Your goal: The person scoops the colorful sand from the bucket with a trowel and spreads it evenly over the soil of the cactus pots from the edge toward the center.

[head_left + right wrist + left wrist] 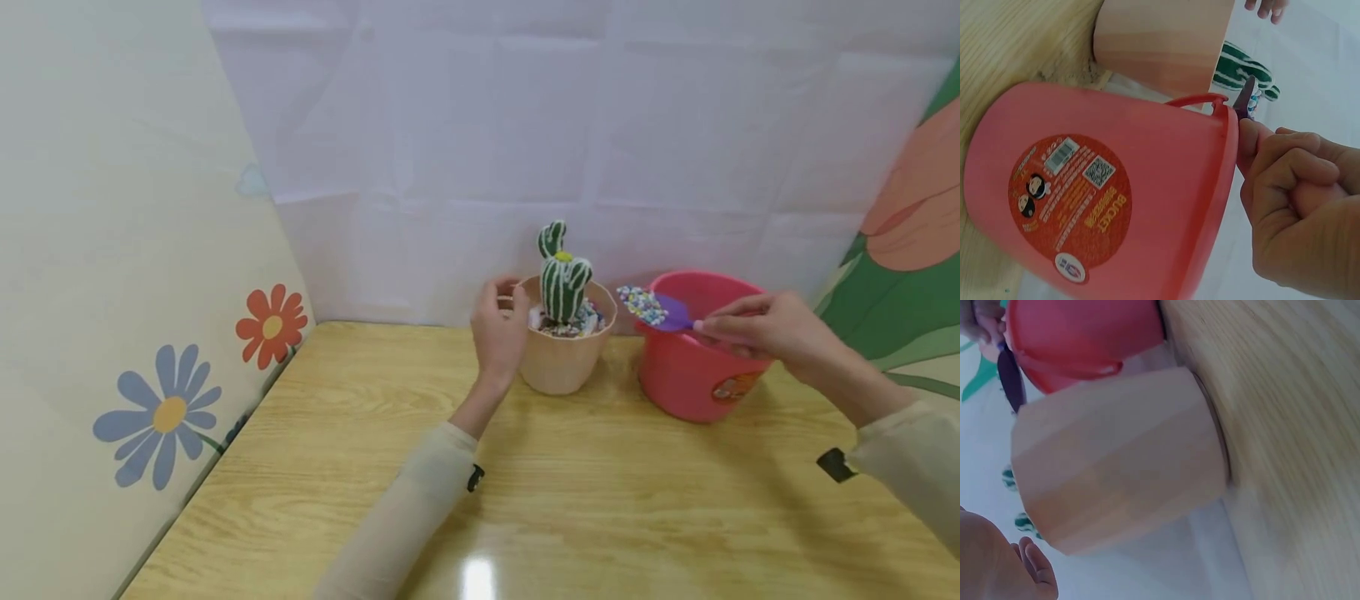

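Note:
A green-and-white cactus [562,283] stands upright in a peach flowerpot [558,367], with small colourful pebbles around its base. My left hand [501,329] is at the pot's left rim, its fingers loosely bent and holding nothing; whether it touches the rim I cannot tell. My right hand [768,329] grips the handle of a small purple shovel [675,313] whose blade is heaped with multicoloured pebbles [642,305]. The shovel is over the left rim of a pink bucket [693,379], its loaded end between bucket and pot. The bucket's inside is mostly hidden.
Pot and bucket stand side by side on a wood-grain table [360,467], near its back edge. A white cloth [480,150] hangs behind them. The bucket's handle [1197,99] lies on the side facing the pot. A flower-painted wall [150,275] borders the table's left side.

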{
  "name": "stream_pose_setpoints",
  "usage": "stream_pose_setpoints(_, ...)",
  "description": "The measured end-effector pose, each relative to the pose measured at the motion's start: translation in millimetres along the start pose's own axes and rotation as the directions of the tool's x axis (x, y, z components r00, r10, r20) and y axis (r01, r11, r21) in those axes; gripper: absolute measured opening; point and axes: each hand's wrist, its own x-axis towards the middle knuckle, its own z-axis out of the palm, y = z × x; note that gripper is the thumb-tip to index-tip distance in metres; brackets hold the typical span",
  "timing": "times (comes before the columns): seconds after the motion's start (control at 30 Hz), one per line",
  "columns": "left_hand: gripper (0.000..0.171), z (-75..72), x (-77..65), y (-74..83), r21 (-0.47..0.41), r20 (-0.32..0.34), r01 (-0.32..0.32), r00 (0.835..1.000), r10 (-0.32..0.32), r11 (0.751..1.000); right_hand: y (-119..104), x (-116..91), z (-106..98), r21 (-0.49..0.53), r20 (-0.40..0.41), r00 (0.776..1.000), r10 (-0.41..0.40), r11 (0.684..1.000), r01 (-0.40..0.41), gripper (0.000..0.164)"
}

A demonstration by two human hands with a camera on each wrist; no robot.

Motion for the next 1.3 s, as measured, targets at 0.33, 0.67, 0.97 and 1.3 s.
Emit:
stream_pose_setpoints(0.33,0.034,-4.8,10.9,-29.3,-0.002,0.113,0.148,0.983,-0.147,0.989,-16,-1,16,-0.004,0.017,1.000,-0.009,1.000,0.009,0.054)
stream_pose_setpoints(0.67,0.053,-4.0,12.8,-42.6,-0.078,0.334,0.389,0.878,-0.343,0.918,-27,4,32,-0.044,0.066,0.998,-0.019,0.999,0.022,0.051)
stream_pose_setpoints(0.97,0.057,-3.9,13.4,-50.0,-0.093,0.440,0.447,0.820,-0.366,0.889,-41,11,45,-0.062,0.105,0.994,-0.010,0.998,0.017,0.052)
stream_pose_setpoints(1.3,0.058,-8.2,13.6,-55.9,-0.138,0.521,0.581,0.731,-0.440,0.802,-48,23,68,0.022,0.161,0.987,-0.019,1.000,0.016,0.050)
